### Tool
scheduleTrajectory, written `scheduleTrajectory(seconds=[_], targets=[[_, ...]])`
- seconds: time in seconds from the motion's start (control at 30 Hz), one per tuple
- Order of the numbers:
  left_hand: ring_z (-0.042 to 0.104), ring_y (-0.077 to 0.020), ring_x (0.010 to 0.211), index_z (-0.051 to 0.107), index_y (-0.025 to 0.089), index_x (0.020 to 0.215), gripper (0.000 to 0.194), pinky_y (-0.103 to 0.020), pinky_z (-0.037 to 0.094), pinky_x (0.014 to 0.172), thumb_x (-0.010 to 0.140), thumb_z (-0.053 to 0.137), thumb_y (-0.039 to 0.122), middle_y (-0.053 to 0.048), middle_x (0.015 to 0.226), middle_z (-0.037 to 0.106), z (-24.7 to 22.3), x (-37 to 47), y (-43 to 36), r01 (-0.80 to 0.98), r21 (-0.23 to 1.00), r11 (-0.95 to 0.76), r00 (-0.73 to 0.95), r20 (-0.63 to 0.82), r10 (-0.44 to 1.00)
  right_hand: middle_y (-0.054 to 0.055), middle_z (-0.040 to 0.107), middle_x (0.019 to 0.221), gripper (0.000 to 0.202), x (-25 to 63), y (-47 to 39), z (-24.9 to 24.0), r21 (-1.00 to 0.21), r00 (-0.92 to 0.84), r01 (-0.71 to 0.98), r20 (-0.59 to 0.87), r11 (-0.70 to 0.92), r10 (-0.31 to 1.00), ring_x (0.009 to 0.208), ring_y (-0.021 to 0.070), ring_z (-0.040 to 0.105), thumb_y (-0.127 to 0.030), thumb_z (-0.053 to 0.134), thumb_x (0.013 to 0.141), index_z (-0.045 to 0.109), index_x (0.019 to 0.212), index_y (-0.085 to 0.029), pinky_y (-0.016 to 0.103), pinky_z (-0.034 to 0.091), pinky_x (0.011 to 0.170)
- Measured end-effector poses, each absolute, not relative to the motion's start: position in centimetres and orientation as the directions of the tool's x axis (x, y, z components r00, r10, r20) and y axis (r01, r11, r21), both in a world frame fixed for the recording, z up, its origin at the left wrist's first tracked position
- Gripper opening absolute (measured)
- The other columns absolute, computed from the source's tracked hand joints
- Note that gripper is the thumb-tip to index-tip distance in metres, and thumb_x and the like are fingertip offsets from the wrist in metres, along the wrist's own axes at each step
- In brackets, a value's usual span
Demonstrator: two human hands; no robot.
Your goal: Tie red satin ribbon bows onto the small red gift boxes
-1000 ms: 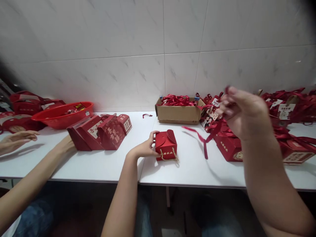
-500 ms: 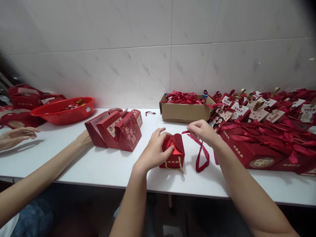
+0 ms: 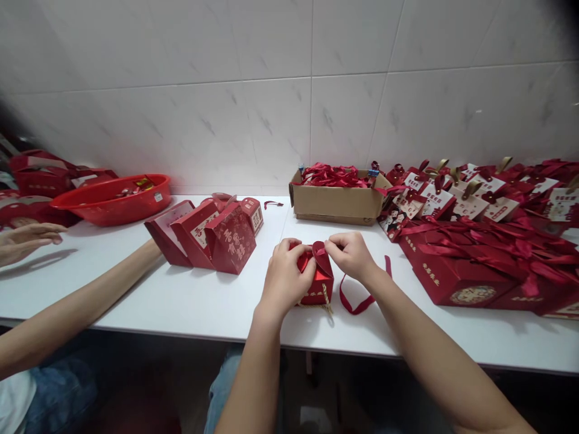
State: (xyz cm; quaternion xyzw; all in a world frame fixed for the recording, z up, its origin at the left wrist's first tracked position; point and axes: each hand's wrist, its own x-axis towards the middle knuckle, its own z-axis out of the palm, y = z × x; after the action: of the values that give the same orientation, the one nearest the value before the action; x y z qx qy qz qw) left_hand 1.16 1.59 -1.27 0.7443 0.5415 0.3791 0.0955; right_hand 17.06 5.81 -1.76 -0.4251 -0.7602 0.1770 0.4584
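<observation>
A small red gift box [image 3: 322, 288] with gold lettering and a gold cord stands upright on the white table before me. My left hand [image 3: 289, 271] is closed around its top, thumb and fingers on the folded flaps. At the right of the flaps, my right hand [image 3: 351, 254] pinches the end of a dark red ribbon [image 3: 355, 306] against the box's top. The rest of that ribbon loops down onto the table. Whether its end passes through the flap's hole is hidden by my fingers.
Several larger red boxes [image 3: 233, 238] stand at left by a co-worker's arm [image 3: 108, 288]; that person's other hand [image 3: 31, 241] hovers far left. Behind are a red basin [image 3: 113, 205] and a cardboard box [image 3: 337, 202] of ribbons. Ribboned red boxes [image 3: 456, 268] crowd the right.
My right hand has moved left with the ribbon, from beside the box to its top flaps. My left hand stays on the box, its fingers drawn closer together.
</observation>
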Motion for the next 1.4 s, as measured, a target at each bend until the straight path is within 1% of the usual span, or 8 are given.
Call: scheduleTrajectory(seconds=[0.2,0.27,0.37,0.5,0.67,0.9,1.13,1.4], targets=[[0.055,-0.0237,0.102,0.065,0.019,0.085,0.014,-0.041,0.043,0.093,0.080,0.052,0.022,-0.009,0.106,0.055,-1.5,1.3,1.8,0.689,0.605,-0.399,0.080,0.483,0.872,-0.005,0.024,0.045,0.034,16.4,5.8,-2.2,-0.658,-0.243,0.455,0.556,0.600,0.795,0.045,0.0085,0.025,-0.020,0.043,0.075,0.024,0.046,-0.020,0.026,0.020,0.046],[0.055,-0.0229,0.103,0.064,0.018,0.081,0.011,-0.040,0.042,0.094,0.079,0.053,0.021,-0.009,0.105,0.055,-1.4,1.4,1.8,0.657,0.632,-0.412,0.053,0.506,0.861,-0.003,0.034,0.050,0.033,16.2,5.9,-2.2,-0.660,-0.222,0.432,0.583,0.615,0.782,0.049,0.0100,0.035,-0.021,0.045,0.076,0.030,0.047,-0.020,0.025,0.027,0.049],[0.056,-0.0200,0.102,0.061,0.018,0.079,0.010,-0.036,0.044,0.092,0.081,0.052,0.021,-0.008,0.100,0.057,-1.2,1.5,1.8,0.573,0.678,-0.461,0.023,0.549,0.835,0.005,0.056,0.085,0.015,16.2,6.2,-2.4,-0.646,-0.145,0.379,0.666,0.663,0.732,0.083,0.0184,0.054,-0.023,0.049,0.076,0.048,0.061,-0.020,0.029,0.041,0.072],[0.057,-0.0164,0.097,0.059,0.020,0.083,0.009,-0.031,0.046,0.088,0.084,0.051,0.023,-0.004,0.095,0.058,-1.1,1.5,1.7,0.467,0.710,-0.527,-0.039,0.612,0.790,0.008,0.053,0.123,0.018,16.3,6.3,-2.4,-0.717,-0.233,0.224,0.619,0.660,0.750,0.118,0.0225,0.045,-0.028,0.047,0.083,0.057,0.097,-0.023,0.040,0.034,0.097],[0.058,-0.0154,0.089,0.060,0.020,0.083,0.009,-0.029,0.047,0.083,0.083,0.053,0.026,-0.002,0.088,0.061,-0.5,0.7,1.4,0.537,0.652,-0.536,-0.157,0.701,0.696,0.006,0.056,0.122,0.016,16.3,5.8,-1.9,-0.824,-0.312,0.068,0.518,0.562,0.796,0.117,0.0224,0.048,-0.035,0.054,0.083,0.059,0.075,-0.022,0.039,0.032,0.099],[0.057,-0.0154,0.069,0.054,0.020,0.075,0.025,-0.028,0.046,0.063,0.069,0.067,0.040,0.000,0.077,0.060,0.1,-0.9,0.4,0.686,0.609,-0.399,0.059,0.500,0.864,0.003,0.060,0.115,0.019,16.6,6.7,-2.2,-0.881,-0.165,-0.217,0.458,0.421,0.874,0.112,0.0221,0.051,-0.035,0.055,0.081,0.055,0.069,-0.021,0.036,0.033,0.099],[0.060,-0.0144,0.062,0.052,0.019,0.086,0.025,-0.025,0.049,0.056,0.071,0.064,0.035,0.001,0.068,0.060,0.1,-1.5,0.7,0.382,0.886,-0.265,-0.222,0.366,0.904,0.007,0.053,0.125,0.021,15.9,5.6,-2.0,-0.884,-0.252,0.017,0.448,0.467,0.858,0.120,0.0243,0.046,-0.036,0.057,0.079,0.056,0.066,-0.020,0.040,0.029,0.101],[0.061,-0.0138,0.061,0.055,0.015,0.095,0.034,-0.027,0.054,0.055,0.067,0.066,0.032,0.001,0.063,0.060,0.7,-1.6,0.5,0.142,0.974,-0.177,-0.175,0.201,0.964,0.008,0.053,0.124,0.020,15.5,5.4,-2.2,-0.841,-0.254,0.206,0.448,0.501,0.857,0.119,0.0247,0.044,-0.031,0.058,0.077,0.057,0.060,-0.020,0.042,0.030,0.100]])
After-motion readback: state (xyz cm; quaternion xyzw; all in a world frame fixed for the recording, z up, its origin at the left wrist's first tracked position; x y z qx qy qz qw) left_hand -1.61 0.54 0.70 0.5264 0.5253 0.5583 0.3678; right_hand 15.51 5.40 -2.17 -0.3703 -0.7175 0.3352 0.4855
